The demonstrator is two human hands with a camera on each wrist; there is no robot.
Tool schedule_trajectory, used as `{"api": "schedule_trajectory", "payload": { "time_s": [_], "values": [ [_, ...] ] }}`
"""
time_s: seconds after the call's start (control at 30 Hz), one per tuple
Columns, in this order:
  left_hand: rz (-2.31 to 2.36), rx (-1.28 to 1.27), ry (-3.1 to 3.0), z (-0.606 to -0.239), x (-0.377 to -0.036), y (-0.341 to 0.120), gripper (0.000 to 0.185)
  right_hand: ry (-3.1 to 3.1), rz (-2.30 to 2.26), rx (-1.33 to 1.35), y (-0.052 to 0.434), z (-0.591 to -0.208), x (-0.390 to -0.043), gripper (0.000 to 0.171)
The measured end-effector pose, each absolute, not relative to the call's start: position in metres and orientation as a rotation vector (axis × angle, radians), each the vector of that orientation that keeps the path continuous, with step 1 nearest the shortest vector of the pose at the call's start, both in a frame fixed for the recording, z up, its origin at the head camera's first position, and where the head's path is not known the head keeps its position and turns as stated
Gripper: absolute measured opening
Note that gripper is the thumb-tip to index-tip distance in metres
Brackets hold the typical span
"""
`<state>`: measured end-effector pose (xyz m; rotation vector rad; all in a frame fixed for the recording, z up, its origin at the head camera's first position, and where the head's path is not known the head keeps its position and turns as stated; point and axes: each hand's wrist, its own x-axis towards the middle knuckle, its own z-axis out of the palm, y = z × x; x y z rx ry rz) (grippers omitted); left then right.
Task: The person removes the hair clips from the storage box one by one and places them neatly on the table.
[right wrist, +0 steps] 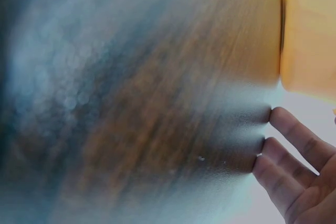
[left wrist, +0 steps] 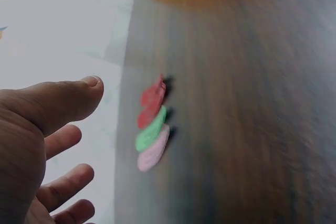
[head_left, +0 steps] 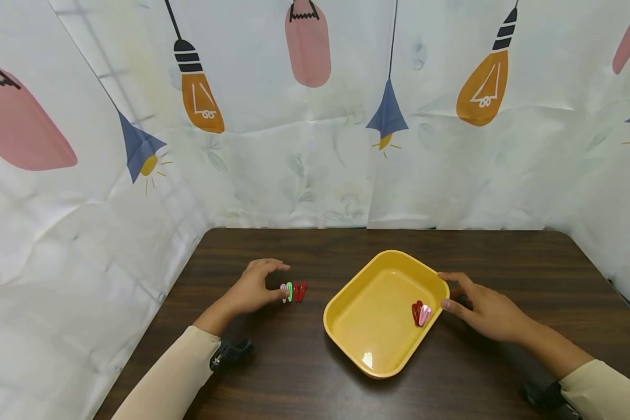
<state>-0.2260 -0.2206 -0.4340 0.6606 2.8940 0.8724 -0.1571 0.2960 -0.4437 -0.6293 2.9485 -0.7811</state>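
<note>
Hair clips (head_left: 293, 291) lie on table (head_left: 304, 373) just at 3 o'clock of L hand (head_left: 256, 289), thumb tip at the pink one, fingers loosely spread, gripping nothing. R hand (head_left: 483, 312) sits at 3 o'clock of yellow tray (head_left: 346, 315), fingers relaxed, tips at its rim, no grip. Count: 4 clips by L hand (1 pink, 1 green, 2 red); 2 in-tray clips (head_left: 420, 313) (1 red, 1 pink); 1 tray. Clips small, flat, teardrop-shaped, side by side.

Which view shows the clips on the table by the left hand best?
Left wrist: the row of clips fills the frame, with red, green and pink ones distinct, though slightly blurred. The head view shows them small beside the left hand. The right wrist view shows none.
</note>
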Motion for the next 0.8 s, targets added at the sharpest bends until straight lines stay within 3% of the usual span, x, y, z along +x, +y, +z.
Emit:
{"api": "schedule_trajectory", "payload": {
  "time_s": [0.8],
  "values": [
    [0.948, 0.815, 2.795, -0.400, -0.227, -0.183, 0.055, 2.952, -0.776, -0.636, 0.295, -0.443, -0.157, 0.058]
  ]
}}
